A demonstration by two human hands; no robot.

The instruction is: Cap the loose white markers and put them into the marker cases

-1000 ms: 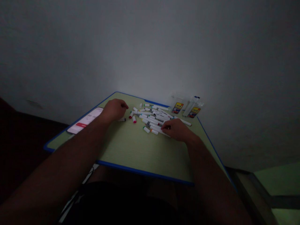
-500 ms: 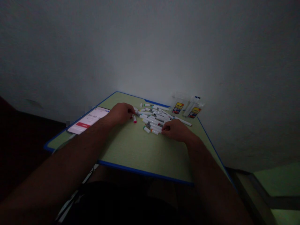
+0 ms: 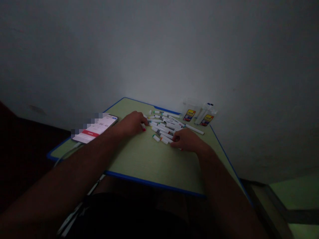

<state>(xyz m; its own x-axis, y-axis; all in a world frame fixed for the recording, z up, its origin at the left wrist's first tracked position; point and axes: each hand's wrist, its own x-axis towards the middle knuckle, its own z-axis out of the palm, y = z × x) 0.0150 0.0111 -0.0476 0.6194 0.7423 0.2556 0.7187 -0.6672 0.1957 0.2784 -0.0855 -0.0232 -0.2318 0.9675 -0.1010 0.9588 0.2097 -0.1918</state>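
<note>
Head view: dim light over a small pale-green desk (image 3: 144,162) with a blue rim, pushed up to a plain grey wall (image 3: 159,56).
Marker pile: white markers (image 3: 160,127) lie loosely heaped toward the far side of the desk, between the two hands and beyond them, pointing several ways and overlapping.
Left hand: the left hand (image 3: 134,122) is at the pile's left edge, palm down, fingers bent with the tips drawn in close together; whether they grip anything cannot be told.
Under the left fingers: a red-ended cap (image 3: 144,127), partly covered by the hand.
Right hand: the right hand (image 3: 187,140) is at the pile's near right edge, fingers curled, thumb close to the forefinger; a red end (image 3: 181,149) shows just below it, though its hold on that piece is unclear.
Loose caps: a green-ended cap (image 3: 156,138) and an orange-banded cap (image 3: 164,140) lie side by side on the near edge of the pile.
Outlying marker: one white marker (image 3: 194,129) lies slantwise beyond the right hand.
Clear cases: two transparent cases with yellow labels, a left case (image 3: 189,114) and a right case (image 3: 207,119), stand by the wall; dark-ended markers (image 3: 204,111) stand in the right one.
Phone: a lit phone (image 3: 96,128) lies on the left side, a pale cable (image 3: 67,153) at its near end.
</note>
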